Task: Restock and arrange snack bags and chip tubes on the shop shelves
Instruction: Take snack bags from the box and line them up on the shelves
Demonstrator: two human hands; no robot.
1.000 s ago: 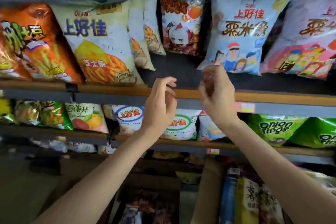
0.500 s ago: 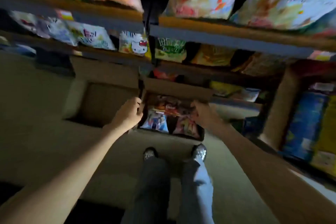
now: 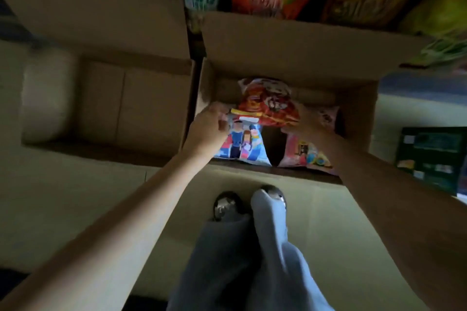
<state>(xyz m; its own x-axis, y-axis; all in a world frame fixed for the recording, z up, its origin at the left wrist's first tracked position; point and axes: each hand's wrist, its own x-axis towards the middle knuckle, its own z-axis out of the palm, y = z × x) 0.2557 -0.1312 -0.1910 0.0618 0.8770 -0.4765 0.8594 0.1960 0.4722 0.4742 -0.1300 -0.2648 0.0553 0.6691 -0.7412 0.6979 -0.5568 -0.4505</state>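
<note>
Red snack bag (image 3: 269, 106) lies inside the right cardboard box (image 3: 353, 118), atop a blue bag (image 3: 242, 144) and a pink bag (image 3: 303, 154). The left hand (image 3: 208, 129) pinches its left edge; the right hand (image 3: 303, 122) clasps its right edge.

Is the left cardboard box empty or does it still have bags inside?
Empty, as far as visible: the left box shows only its bare cardboard bottom, while the right box holds snack bags.

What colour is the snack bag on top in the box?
Mostly red and orange, the top bag, seen in the head view.
</note>
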